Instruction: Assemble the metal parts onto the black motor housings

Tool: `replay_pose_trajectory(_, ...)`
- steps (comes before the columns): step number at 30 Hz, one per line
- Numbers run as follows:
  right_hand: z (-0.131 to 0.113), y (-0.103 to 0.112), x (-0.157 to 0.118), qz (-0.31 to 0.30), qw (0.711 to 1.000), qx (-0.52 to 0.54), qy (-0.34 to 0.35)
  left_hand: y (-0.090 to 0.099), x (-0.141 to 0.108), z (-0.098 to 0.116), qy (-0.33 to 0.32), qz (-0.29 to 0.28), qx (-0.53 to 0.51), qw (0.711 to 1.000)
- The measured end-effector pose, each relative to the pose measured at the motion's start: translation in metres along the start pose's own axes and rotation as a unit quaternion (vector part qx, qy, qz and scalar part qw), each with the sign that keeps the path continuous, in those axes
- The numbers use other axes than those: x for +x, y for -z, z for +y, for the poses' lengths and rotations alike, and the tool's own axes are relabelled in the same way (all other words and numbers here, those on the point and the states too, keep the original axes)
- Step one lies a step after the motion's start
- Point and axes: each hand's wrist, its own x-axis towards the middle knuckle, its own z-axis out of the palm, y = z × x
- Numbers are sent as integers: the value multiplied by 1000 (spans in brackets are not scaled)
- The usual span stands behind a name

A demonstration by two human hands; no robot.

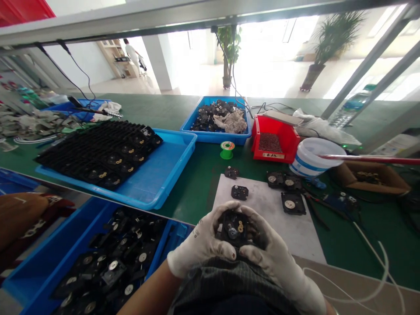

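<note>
Both my hands wear white gloves and cradle a small black plastic mechanism (233,228) with brass and silver gears on its face. My left hand (200,238) grips its left side, and my right hand (271,253) wraps its right side and lower edge. Just beyond my fingers lies a white sheet (278,214) bearing several similar black units, one (239,192) close to my hands and another (293,203) to the right. A further unit (231,172) sits at the sheet's far edge. The underside of the held mechanism is hidden.
A blue tray of black units (154,170) stands to the left on the green bench, and another (49,258) sits below its near edge. Farther back are a blue scrap tray (216,135), red bin (288,140), white bucket (308,168) and pliers (315,210).
</note>
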Motion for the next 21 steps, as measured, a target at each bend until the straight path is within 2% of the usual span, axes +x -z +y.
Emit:
replay_pose_trajectory(4,-8,-1,5,-32,999,-33,27,1,3,1,-19,11,-23,999)
replay_pose_trajectory(7,-17,8,11,-51,991,-115,49,3,6,3,-24,14,-68,997)
replay_pose_trajectory(9,-23,19,20,-17,977,-207,57,7,10,4,-28,43,-88,995)
replay_pose_trajectory(11,-31,33,35,32,950,-305,66,13,15,3,-33,82,-93,992)
replay_pose_trajectory(13,-42,47,59,55,916,-388,81,20,23,0,-40,112,-82,990)
replay_pose_trajectory(15,-53,58,90,42,876,-472,88,27,32,-5,-44,134,-65,988)
replay_pose_trajectory(16,-57,62,107,26,849,-523,76,29,36,-8,-44,143,-60,987)
replay_pose_trajectory(17,-59,65,126,17,833,-549,65,32,40,-11,-45,151,-59,986)
replay_pose_trajectory(21,-46,64,191,-54,801,-597,6,38,47,-23,-51,168,-70,982)
